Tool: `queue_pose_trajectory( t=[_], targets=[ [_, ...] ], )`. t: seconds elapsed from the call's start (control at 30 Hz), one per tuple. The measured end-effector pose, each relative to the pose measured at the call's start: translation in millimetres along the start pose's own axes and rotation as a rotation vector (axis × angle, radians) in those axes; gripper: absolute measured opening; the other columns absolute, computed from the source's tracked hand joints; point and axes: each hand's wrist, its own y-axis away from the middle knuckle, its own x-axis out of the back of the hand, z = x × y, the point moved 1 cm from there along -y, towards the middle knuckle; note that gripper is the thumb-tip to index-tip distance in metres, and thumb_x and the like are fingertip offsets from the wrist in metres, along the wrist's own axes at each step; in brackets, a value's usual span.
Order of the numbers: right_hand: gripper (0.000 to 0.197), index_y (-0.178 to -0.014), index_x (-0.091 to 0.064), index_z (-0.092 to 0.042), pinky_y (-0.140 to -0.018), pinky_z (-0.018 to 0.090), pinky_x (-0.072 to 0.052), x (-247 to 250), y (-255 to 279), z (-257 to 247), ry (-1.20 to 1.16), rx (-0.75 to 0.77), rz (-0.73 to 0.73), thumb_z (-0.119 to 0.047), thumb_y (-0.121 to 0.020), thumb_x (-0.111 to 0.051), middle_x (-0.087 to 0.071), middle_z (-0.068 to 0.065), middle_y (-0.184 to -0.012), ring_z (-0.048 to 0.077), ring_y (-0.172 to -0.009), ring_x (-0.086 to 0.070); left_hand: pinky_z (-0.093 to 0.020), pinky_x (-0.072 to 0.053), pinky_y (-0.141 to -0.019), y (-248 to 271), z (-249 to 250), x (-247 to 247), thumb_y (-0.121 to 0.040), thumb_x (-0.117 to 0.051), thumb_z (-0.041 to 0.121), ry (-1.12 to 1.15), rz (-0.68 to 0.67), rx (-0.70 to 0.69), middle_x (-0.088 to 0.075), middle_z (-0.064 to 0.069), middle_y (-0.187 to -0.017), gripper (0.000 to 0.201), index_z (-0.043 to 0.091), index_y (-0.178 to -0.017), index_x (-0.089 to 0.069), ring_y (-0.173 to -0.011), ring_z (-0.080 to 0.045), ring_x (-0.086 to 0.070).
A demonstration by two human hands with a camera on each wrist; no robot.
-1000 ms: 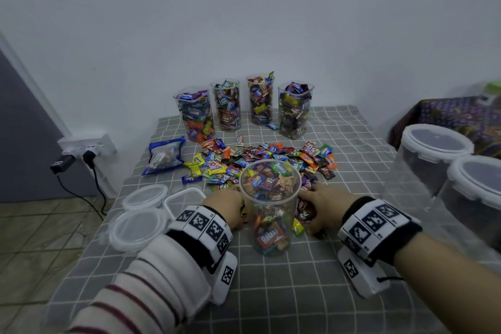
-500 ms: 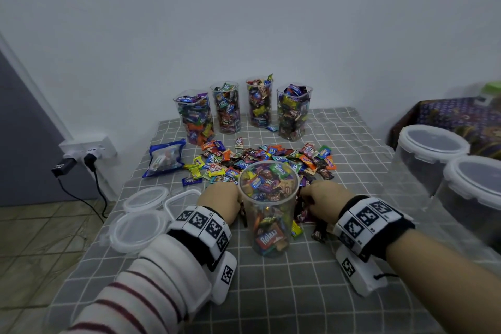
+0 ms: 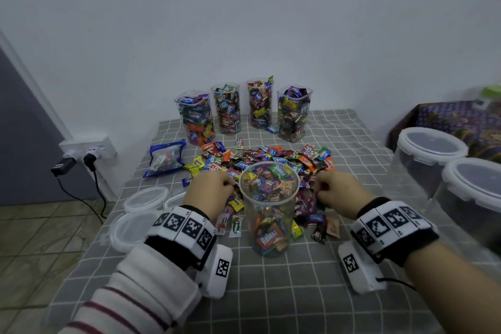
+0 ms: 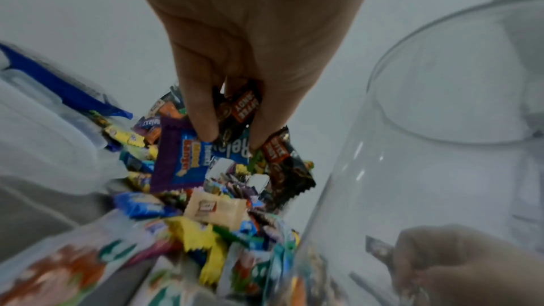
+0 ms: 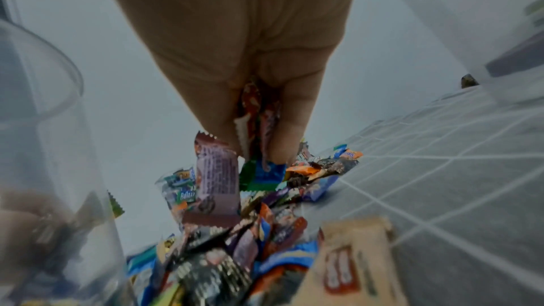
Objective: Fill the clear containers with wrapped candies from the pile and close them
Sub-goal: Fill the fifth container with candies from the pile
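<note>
- Right then, the cup [image 3: 269,206] stood upright on the cloth [image 3: 298,293], between both hands, nearly full of candies.
- Just behind it lay the pile [image 3: 265,157], close enough for quick grabs.
- The left hand [image 3: 214,192] had its fingers [image 4: 203,113] curled round a few candies, likely to drop them in the cup.
- The right hand [image 3: 339,192] pinched a small bunch [image 5: 253,111] too, low over the pile.
- Four full cups [image 3: 244,111] waited by the wall, with no lids on yet.
- Lids [image 3: 146,198] sat to the left, ready for closing.
- Two big tubs [image 3: 433,149] stood off to the right.
</note>
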Motion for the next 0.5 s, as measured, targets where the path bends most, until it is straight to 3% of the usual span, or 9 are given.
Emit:
queue_pose_trajectory(
  t=[0.07, 0.13, 0.27, 0.37, 0.5],
  targets=[
    [0.014, -0.074, -0.056, -0.015, -0.074, 0.031, -0.048, 4, 2, 0, -0.062, -0.010, 0.037, -0.003, -0.082, -0.055, -0.057, -0.001, -0.079, 0.019, -0.081, -0.056, -0.027, -0.047, -0.066, 2, 0, 7, -0.088, -0.057, 0.012, 0.102, 0.046, 0.006, -0.069, -0.004, -0.078, 0.015, 0.014, -0.084, -0.072, -0.069, -0.017, -0.060],
    [0.021, -0.068, -0.054, -0.018, -0.075, 0.035, -0.051, 8, 3, 0, -0.118, -0.005, 0.065, -0.001, -0.080, -0.055, -0.060, 0.001, -0.078, 0.023, -0.081, -0.059, -0.035, -0.054, -0.073, 3, 1, 14, -0.087, -0.058, 0.011, 0.188, 0.093, 0.004, -0.071, -0.006, -0.080, 0.016, 0.014, -0.087, -0.073, -0.070, -0.021, -0.066],
    [0.026, -0.068, -0.051, -0.022, -0.076, 0.036, -0.051, 23, 9, -7, -0.203, 0.033, 0.134, 0.000, -0.083, -0.055, -0.061, 0.005, -0.082, 0.026, -0.082, -0.061, -0.042, -0.055, -0.076, 5, 3, 29, -0.087, -0.056, 0.007, 0.294, 0.171, -0.011, -0.072, -0.007, -0.079, 0.020, 0.019, -0.088, -0.072, -0.070, -0.023, -0.068],
    [0.016, -0.075, -0.058, -0.014, -0.076, 0.038, -0.050, 37, 13, -17, -0.222, 0.087, 0.214, 0.000, -0.083, -0.056, -0.060, 0.004, -0.080, 0.026, -0.082, -0.060, -0.043, -0.056, -0.075, 8, 6, 38, -0.087, -0.055, 0.007, 0.334, 0.212, -0.040, -0.071, -0.008, -0.078, 0.021, 0.022, -0.086, -0.071, -0.070, -0.024, -0.068],
    [0.009, -0.079, -0.062, -0.008, -0.066, 0.028, -0.038, 55, 19, -32, -0.166, 0.193, 0.334, -0.003, -0.083, -0.056, -0.051, -0.008, -0.073, 0.018, -0.076, -0.052, -0.042, -0.055, -0.074, 12, 11, 45, -0.086, -0.055, 0.007, 0.322, 0.239, -0.064, -0.071, -0.009, -0.077, 0.021, 0.019, -0.088, -0.072, -0.071, -0.024, -0.067]
  ],
)
